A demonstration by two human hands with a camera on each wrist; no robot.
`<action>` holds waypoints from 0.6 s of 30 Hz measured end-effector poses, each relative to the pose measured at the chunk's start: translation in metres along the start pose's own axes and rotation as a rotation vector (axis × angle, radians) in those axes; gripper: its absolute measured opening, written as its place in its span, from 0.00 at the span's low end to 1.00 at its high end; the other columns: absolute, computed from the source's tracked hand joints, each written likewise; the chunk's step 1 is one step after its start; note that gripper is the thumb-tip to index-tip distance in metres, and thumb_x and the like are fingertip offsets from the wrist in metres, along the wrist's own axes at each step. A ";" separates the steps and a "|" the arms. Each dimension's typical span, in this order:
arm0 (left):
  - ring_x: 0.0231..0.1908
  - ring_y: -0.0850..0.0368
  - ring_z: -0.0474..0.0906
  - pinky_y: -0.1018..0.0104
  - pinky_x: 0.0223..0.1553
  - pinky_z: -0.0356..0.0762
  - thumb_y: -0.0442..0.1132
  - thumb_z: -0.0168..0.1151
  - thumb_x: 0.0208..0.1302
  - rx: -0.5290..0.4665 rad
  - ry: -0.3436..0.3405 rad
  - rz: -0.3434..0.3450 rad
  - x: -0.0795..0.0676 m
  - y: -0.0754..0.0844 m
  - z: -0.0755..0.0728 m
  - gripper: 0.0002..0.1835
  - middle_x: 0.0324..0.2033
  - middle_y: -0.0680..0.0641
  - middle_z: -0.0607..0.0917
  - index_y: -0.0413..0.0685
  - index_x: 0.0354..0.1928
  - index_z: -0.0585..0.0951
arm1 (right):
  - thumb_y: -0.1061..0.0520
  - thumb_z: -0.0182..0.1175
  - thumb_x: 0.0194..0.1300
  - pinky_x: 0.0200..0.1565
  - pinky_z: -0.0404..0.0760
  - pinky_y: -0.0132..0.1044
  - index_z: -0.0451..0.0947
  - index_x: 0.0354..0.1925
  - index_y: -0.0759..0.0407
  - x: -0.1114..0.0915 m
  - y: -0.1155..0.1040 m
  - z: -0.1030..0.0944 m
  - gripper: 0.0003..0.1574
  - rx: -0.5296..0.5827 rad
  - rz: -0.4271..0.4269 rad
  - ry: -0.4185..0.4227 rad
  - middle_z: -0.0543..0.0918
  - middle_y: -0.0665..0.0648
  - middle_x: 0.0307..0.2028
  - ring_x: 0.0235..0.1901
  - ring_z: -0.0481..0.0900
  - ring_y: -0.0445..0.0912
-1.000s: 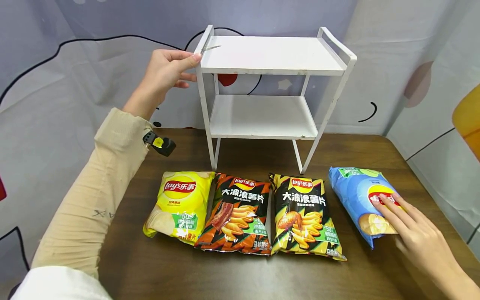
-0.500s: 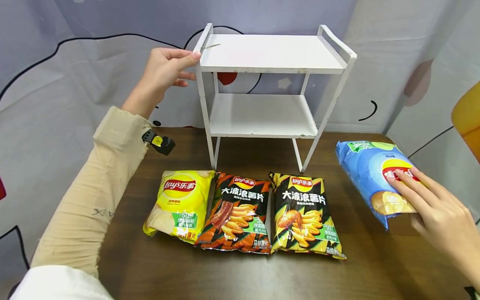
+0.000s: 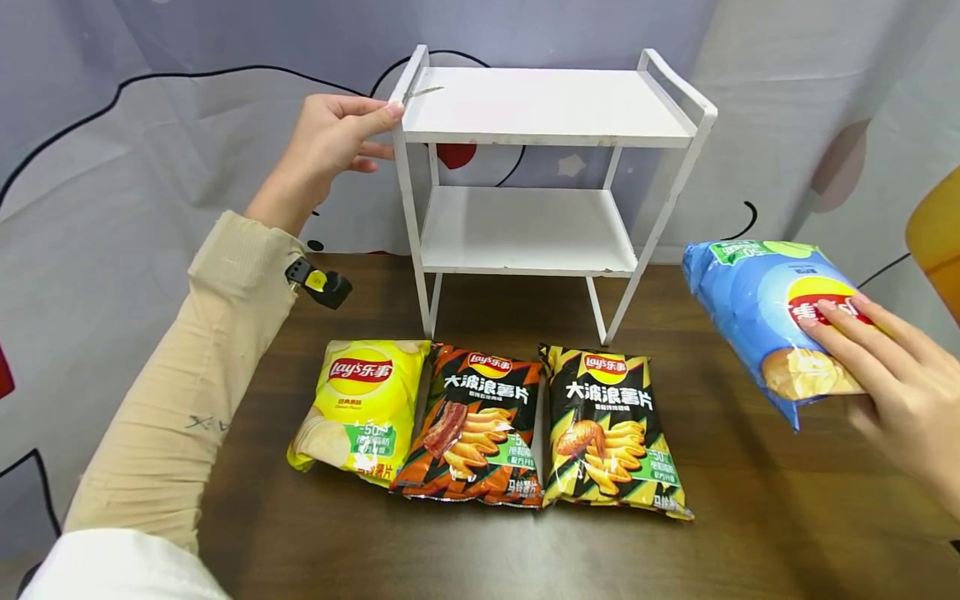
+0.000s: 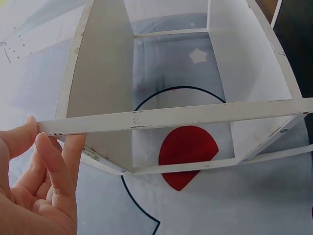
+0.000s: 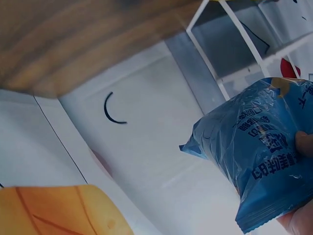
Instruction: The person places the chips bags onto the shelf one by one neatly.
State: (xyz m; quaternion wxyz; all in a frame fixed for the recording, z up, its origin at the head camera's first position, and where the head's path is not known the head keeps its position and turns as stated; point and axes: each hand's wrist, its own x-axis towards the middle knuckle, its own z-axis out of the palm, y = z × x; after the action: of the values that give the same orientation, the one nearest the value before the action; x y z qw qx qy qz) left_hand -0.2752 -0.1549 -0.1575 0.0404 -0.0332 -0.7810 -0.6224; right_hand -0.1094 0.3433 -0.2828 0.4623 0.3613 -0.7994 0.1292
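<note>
My right hand (image 3: pixel 911 387) grips a blue bag of potato chips (image 3: pixel 750 292) above the right side of the table, fingers over its front. In the right wrist view the thumb presses the back of the blue bag (image 5: pixel 254 147). At the upper left, my left hand (image 3: pixel 337 142) pinches the corner post of a white two-tier shelf (image 3: pixel 525 229); the left wrist view shows thumb and fingers on the white bar (image 4: pixel 171 117). In front of the shelf lie a yellow chip bag (image 3: pixel 367 408), an orange-and-black chip bag (image 3: pixel 476 429) and a black-and-yellow chip bag (image 3: pixel 611 433), side by side.
Both shelf tiers are bare, with raised side rails on the top. A brown wooden table (image 3: pixel 480 550) carries the shelf and bags. Patterned cloth (image 3: pixel 187 158) hangs behind, and a yellow-orange shape (image 3: pixel 937 242) stands at the right edge.
My right hand has lifted the blue bag of potato chips off the table, moving it up and slightly right. The left hand stays on the shelf, and the other bags have not moved.
</note>
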 end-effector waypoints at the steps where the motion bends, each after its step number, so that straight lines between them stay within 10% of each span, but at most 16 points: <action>1: 0.27 0.63 0.85 0.76 0.24 0.75 0.49 0.68 0.59 0.002 0.000 -0.001 0.000 0.000 0.000 0.22 0.43 0.55 0.82 0.43 0.51 0.82 | 0.63 0.38 0.54 0.69 0.63 0.37 0.79 0.53 0.63 0.003 0.001 0.000 0.32 0.013 0.002 0.015 0.81 0.66 0.52 0.62 0.73 0.61; 11: 0.28 0.64 0.85 0.76 0.25 0.75 0.51 0.67 0.59 0.038 0.000 -0.003 -0.001 0.000 0.002 0.24 0.45 0.54 0.82 0.43 0.52 0.81 | 0.51 0.44 0.70 0.69 0.62 0.41 0.79 0.53 0.64 0.022 0.007 -0.009 0.25 0.010 0.064 0.020 0.80 0.65 0.55 0.64 0.71 0.58; 18: 0.27 0.64 0.85 0.76 0.25 0.75 0.51 0.67 0.59 0.043 0.005 0.003 -0.001 0.000 0.002 0.24 0.46 0.54 0.81 0.43 0.52 0.82 | 0.66 0.43 0.59 0.71 0.59 0.44 0.77 0.56 0.66 0.039 0.014 -0.016 0.28 0.019 0.113 -0.022 0.77 0.69 0.57 0.67 0.67 0.57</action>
State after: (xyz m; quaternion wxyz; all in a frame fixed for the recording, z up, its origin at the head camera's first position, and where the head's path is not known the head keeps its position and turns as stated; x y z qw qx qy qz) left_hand -0.2743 -0.1533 -0.1583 0.0439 -0.0319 -0.7942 -0.6053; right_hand -0.1209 0.3445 -0.2397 0.4423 0.3214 -0.8222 0.1586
